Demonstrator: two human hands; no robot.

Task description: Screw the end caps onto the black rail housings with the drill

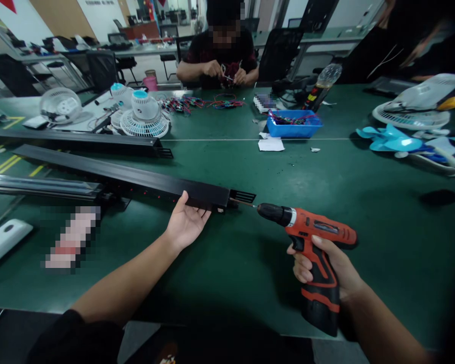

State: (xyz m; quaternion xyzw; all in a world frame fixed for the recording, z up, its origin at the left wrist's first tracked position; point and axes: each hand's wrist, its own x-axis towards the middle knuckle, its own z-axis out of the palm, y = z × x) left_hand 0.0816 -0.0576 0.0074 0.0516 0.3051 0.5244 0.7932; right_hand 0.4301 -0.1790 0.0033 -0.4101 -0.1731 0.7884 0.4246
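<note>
My right hand [326, 263] grips an orange and black cordless drill [318, 227], its fingers wrapped round the handle below the trigger. The long thin bit [244, 202] points left and meets the end of a long black metal profile [147, 177]; whether it sits in a screw I cannot tell. A slotted black bracket [244, 195] sticks out of that same end. With its palm up, my left hand [189, 220] holds the profile near this end, thumb on the near side and fingers underneath.
A second black profile [79, 137] lies behind, and a shiny metal one [41, 186] at left. White fan parts [144, 114] and a blue bin [293, 126] with wires stand farther back. Blue fan blades [394, 141] lie at right. Across the table a person [220, 55] handles small parts.
</note>
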